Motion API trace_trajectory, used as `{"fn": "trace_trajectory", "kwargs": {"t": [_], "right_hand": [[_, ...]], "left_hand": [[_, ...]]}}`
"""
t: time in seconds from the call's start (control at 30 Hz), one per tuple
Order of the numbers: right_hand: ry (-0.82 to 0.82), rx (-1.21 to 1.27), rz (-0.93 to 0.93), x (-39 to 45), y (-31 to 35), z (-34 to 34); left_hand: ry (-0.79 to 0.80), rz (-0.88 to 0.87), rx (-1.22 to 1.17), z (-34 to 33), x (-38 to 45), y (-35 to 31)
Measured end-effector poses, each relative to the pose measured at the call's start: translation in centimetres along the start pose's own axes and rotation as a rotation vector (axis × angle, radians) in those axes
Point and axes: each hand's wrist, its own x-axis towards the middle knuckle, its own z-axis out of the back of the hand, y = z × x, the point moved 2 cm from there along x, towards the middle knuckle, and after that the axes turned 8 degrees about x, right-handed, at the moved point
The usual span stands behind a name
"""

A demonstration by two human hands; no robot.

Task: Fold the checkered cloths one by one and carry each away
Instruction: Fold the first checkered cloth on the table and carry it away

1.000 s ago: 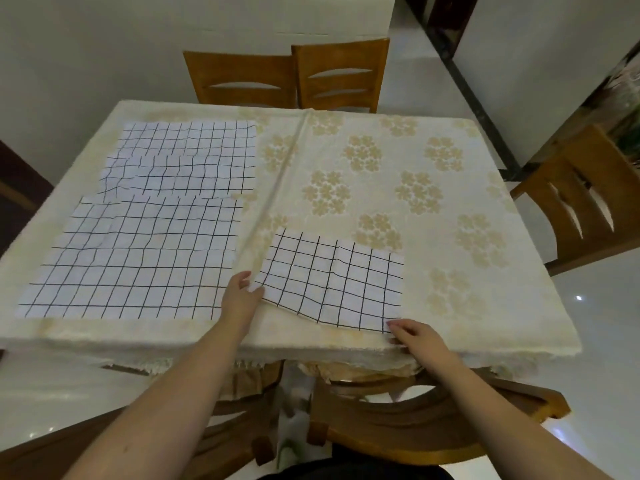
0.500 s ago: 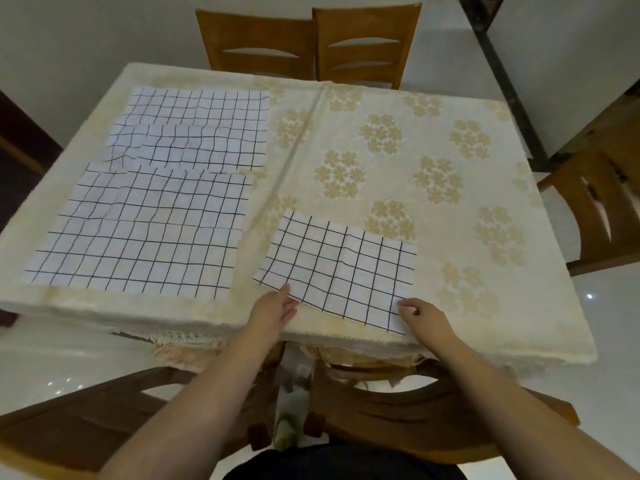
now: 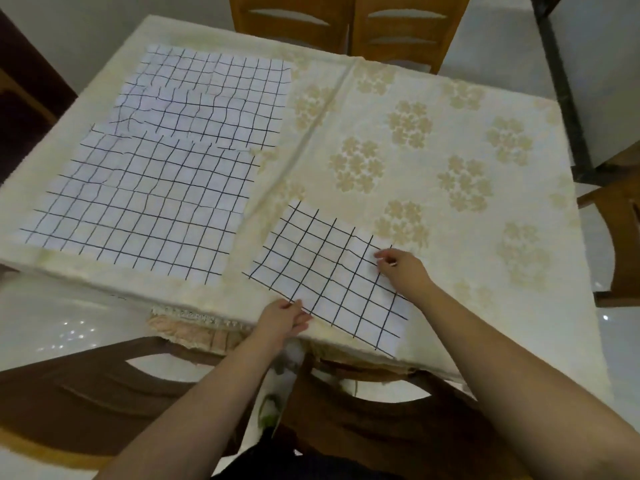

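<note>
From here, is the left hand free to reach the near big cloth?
Probably yes. The left hand pinches the small cloth at its near edge, so it must let go first; the near big cloth lies flat just to its left, with nothing between.

Wooden chairs (image 3: 349, 26), floral tablecloth (image 3: 433, 188), glossy pale floor (image 3: 52, 323)

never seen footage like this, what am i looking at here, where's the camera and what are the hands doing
There is no machine here: a person wears a wide-angle camera on the head, looking forward and down, so you see their own two arms. A table under a cream flowered tablecloth holds three checkered cloths. Two larger ones lie spread flat on the left, a far one and a near one. The small folded cloth lies at the near edge. The left hand grips its near edge, while the right hand pinches it near the far right corner. Wooden chairs stand around.
</note>
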Motion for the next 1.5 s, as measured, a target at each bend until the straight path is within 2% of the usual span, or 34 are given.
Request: {"fn": "trace_trajectory", "kwargs": {"t": [0.27, 0.5, 0.73, 0.93, 1.17, 1.33, 1.5], "right_hand": [[-0.013, -0.05, 0.023, 5.2, 1.8, -1.5], [0.041, -0.128, -0.028, 8.2, 3.1, -2.3], [0.136, -0.262, 0.019, 8.7, 3.8, -2.6], [0.145, -0.012, -0.042, 8.3, 3.0, -2.4], [0.25, -0.038, -0.087, 7.4, 2.8, -3.1], [0.187, 0.219, -0.107, 6.2, 3.4, -2.7], [0.21, 0.405, -0.165, 5.0, 4.0, -0.7]], "left_hand": [[-0.092, -0.052, -0.093, 2.5, -0.6, 0.9], [0.043, -0.03, -0.146, 2.5, -1.3, 1.8], [-0.056, -0.029, -0.031, 1.8, -1.9, 1.6], [-0.063, -0.016, -0.065, 2.7, -1.6, 1.9], [-0.128, 0.006, -0.046, 3.8, -1.8, 1.5], [-0.185, 0.0, -0.157, 4.3, -2.3, 1.0], [-0.135, -0.082, 0.065, 4.5, -3.9, 0.0]]}}
